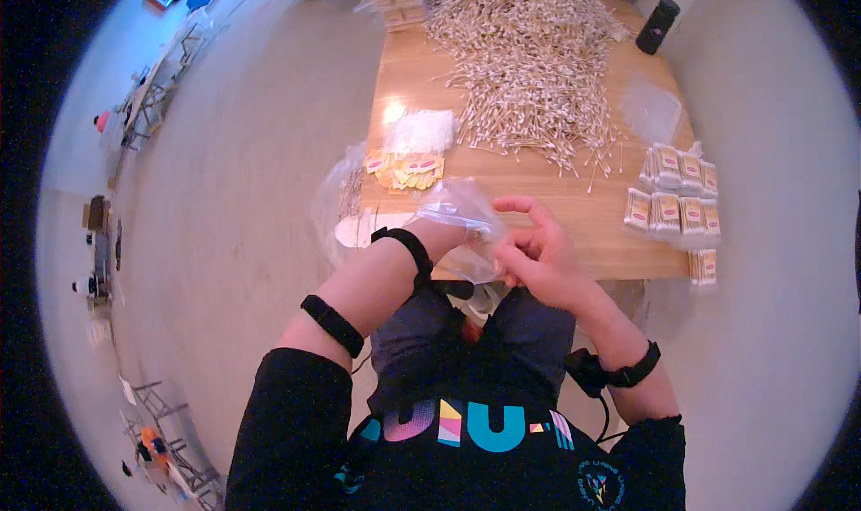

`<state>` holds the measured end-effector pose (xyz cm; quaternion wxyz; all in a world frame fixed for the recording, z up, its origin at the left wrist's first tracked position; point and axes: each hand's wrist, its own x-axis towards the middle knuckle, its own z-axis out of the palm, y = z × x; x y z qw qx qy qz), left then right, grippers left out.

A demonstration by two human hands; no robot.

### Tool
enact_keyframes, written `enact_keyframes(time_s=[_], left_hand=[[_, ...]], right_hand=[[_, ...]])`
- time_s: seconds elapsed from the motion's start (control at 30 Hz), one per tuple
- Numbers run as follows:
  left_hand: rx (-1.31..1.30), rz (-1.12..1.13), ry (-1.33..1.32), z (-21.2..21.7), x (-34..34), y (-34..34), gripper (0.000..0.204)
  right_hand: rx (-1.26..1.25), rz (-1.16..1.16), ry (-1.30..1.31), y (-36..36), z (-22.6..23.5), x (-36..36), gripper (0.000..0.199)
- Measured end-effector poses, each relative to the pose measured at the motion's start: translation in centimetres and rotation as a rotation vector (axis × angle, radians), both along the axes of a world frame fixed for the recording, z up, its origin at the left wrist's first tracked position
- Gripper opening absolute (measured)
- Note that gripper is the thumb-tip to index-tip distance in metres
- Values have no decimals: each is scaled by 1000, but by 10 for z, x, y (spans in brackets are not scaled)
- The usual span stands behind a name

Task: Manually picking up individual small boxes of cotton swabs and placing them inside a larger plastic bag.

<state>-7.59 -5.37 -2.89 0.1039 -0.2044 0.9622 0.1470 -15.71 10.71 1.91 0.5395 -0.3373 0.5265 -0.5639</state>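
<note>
A clear plastic bag (pixel 459 204) is at the near edge of the table, in front of my body. My left hand (pixel 462 235) reaches into it or behind its film, so its fingers are blurred by the plastic and I cannot tell how they are bent. At the bag's right side, my right hand (pixel 541 258) has thumb and lower fingers closed on the film, with the index finger stretched out. Beyond the bag lie loose yellow printed cards (pixel 405 170) and a stack of small clear bags (pixel 421 132).
A big heap of cotton swabs (pixel 529 54) covers the table's far half. Filled swab packs (pixel 665 211) stand in rows at the right edge, by a clear plastic sheet (pixel 652 112). A black cylinder (pixel 657 27) is far right, white stacked packs (pixel 397 0) far left.
</note>
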Motion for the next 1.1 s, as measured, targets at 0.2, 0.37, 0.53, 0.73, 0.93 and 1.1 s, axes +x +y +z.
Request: enact_keyframes(time_s=[0.2, 0.37, 0.53, 0.73, 0.93, 1.1], left_hand=[[-32, -239, -133, -22, 2, -15, 23], [125, -39, 49, -31, 0, -17, 12], [45, -89, -60, -8, 0, -15, 17], [135, -367, -263, 61, 9, -11, 22], [939, 808, 678, 63, 115, -56, 33], [771, 952, 886, -115, 115, 1, 38]], right_hand=[[62, 28, 7, -1, 12, -14, 48], [73, 41, 11, -4, 16, -15, 48], [-46, 88, 37, -12, 1, -16, 40], [119, -132, 237, -38, -96, -32, 53], [74, -274, 102, -69, -152, -21, 59], [67, -248, -453, -86, -168, -8, 55]])
